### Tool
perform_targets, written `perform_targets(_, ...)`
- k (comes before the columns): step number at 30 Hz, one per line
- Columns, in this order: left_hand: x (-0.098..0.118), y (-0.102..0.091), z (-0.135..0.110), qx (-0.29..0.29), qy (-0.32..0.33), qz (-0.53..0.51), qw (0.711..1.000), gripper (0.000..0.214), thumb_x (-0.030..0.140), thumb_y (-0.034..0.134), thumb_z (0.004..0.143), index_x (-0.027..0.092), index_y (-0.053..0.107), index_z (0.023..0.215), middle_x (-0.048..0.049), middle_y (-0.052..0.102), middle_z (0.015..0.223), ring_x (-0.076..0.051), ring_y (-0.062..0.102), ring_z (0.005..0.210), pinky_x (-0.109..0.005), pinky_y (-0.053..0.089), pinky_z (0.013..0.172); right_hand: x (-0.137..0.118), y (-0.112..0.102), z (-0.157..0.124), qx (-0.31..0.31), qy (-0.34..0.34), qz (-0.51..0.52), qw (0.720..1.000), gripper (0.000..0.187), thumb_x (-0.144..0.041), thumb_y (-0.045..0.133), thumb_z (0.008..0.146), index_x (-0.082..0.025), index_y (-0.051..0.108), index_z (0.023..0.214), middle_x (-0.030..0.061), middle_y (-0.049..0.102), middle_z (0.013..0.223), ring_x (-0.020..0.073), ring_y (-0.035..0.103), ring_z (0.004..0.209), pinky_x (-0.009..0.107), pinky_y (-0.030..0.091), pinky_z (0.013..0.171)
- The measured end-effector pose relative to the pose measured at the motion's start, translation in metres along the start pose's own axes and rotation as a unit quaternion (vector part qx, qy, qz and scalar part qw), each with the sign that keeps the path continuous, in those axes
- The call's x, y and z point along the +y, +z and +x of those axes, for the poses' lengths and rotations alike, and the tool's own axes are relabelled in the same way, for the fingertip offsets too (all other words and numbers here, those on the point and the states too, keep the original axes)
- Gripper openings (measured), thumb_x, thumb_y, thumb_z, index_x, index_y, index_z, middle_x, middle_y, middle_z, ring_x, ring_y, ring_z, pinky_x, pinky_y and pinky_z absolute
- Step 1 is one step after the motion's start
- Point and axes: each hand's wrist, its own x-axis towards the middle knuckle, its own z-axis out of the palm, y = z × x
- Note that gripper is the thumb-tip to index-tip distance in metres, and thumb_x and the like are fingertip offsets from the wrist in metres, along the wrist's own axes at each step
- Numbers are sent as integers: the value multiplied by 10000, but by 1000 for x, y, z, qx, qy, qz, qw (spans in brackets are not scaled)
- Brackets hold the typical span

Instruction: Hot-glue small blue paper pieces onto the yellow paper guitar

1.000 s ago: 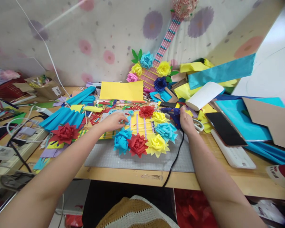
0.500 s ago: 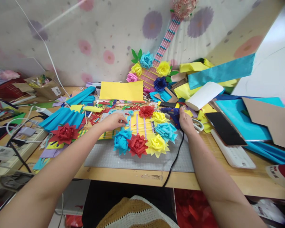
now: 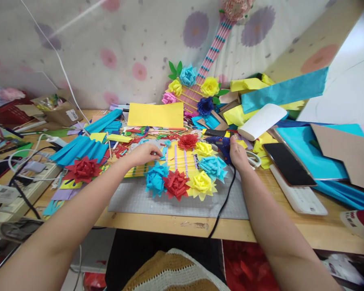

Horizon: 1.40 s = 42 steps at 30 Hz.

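Observation:
A paper guitar (image 3: 177,159) ringed with blue, red and yellow paper flowers lies on a grey cutting mat (image 3: 176,200). My left hand (image 3: 145,153) rests on its left side, fingers pinched on a small light blue piece (image 3: 164,152) at the strings. My right hand (image 3: 238,155) is closed round the handle of a blue glue gun (image 3: 220,142) just right of the flowers; its black cord (image 3: 223,204) runs off the table's front edge.
A second flowered paper guitar (image 3: 200,87) leans on the back wall. A yellow sheet (image 3: 156,114), blue pleated paper (image 3: 79,149), a red paper flower (image 3: 83,169), a power strip with cables (image 3: 15,190), a phone (image 3: 288,163), white scissors (image 3: 255,159) and cardboard (image 3: 342,149) crowd the table.
Almost nothing differs. Both hands keep their places on the guitar and the glue gun; the view has shifted very slightly.

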Motion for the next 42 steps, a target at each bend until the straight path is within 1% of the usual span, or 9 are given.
perform_targets(16, 2, -1, 1, -14, -20, -27, 999, 201, 294, 631, 739, 236, 772, 870, -27, 756, 891, -182, 654, 770, -263, 493, 726, -2, -1, -1, 9, 4, 26, 1000, 812, -942, 61, 625, -229, 450, 612, 106, 587, 728, 259, 530, 765, 401, 405, 742)
perform_targets(22, 1, -1, 3, 1, 1, -42, 999, 188, 279, 622, 723, 222, 764, 833, -24, 755, 879, -172, 646, 743, -254, 483, 720, 4, 0, 4, 25, -1, 36, 999, 758, -836, 124, 764, -210, 551, 735, 84, 611, 757, 242, 559, 778, 400, 428, 763)
perform_targets(24, 2, -1, 3, 13, 8, -44, 999, 181, 258, 620, 706, 218, 758, 816, -20, 750, 870, -166, 636, 727, -250, 475, 707, 2, -4, 5, 78, -49, 40, 995, 647, -741, 227, 827, -197, 578, 814, 83, 633, 811, 229, 569, 801, 397, 441, 784)
perform_targets(27, 3, 1, 2, 45, -3, -55, 997, 169, 230, 614, 677, 204, 739, 788, -18, 734, 836, -160, 618, 706, -244, 455, 661, -14, -15, 1, 216, -156, 30, 963, 384, -541, 469, 826, -184, 585, 906, 89, 651, 897, 225, 569, 875, 404, 440, 848)
perform_targets(29, 4, 4, 2, 72, -13, -69, 995, 157, 224, 601, 670, 189, 719, 768, -17, 714, 791, -154, 598, 681, -241, 437, 623, -35, -20, -8, 230, -214, 46, 948, 277, -420, 553, 797, -187, 579, 946, 80, 648, 886, 219, 580, 886, 389, 455, 841)
perform_targets(33, 4, 10, 3, 103, -4, -102, 989, 132, 241, 580, 673, 174, 680, 728, -13, 669, 723, -136, 554, 629, -236, 413, 579, -88, -6, -28, -30, -256, 107, 960, 196, -353, 597, 783, -202, 564, 902, 34, 651, 825, 162, 611, 756, 322, 489, 745)
perform_targets(36, 5, 12, 3, 114, 0, -139, 984, 137, 276, 580, 680, 173, 665, 709, -17, 658, 717, -133, 544, 621, -236, 412, 564, -121, 20, -40, -268, -238, 92, 929, 261, -310, 652, 756, -191, 549, 964, 29, 670, 854, 153, 629, 774, 299, 489, 725)
perform_targets(39, 8, 10, 1, 110, 5, -183, 977, 165, 316, 589, 688, 171, 663, 713, -15, 646, 693, -134, 541, 607, -242, 415, 558, -144, 45, -47, -365, -242, 44, 898, 372, -242, 701, 726, -174, 526, 1047, 49, 680, 947, 150, 637, 849, 277, 476, 738)
perform_targets(42, 11, 6, -1, 93, 8, -225, 970, 173, 329, 602, 682, 170, 664, 714, -11, 643, 673, -138, 556, 608, -251, 427, 579, -157, 62, -51, -394, -242, -8, 887, 406, -175, 708, 721, -168, 517, 1079, 30, 687, 911, 136, 637, 808, 246, 455, 695)
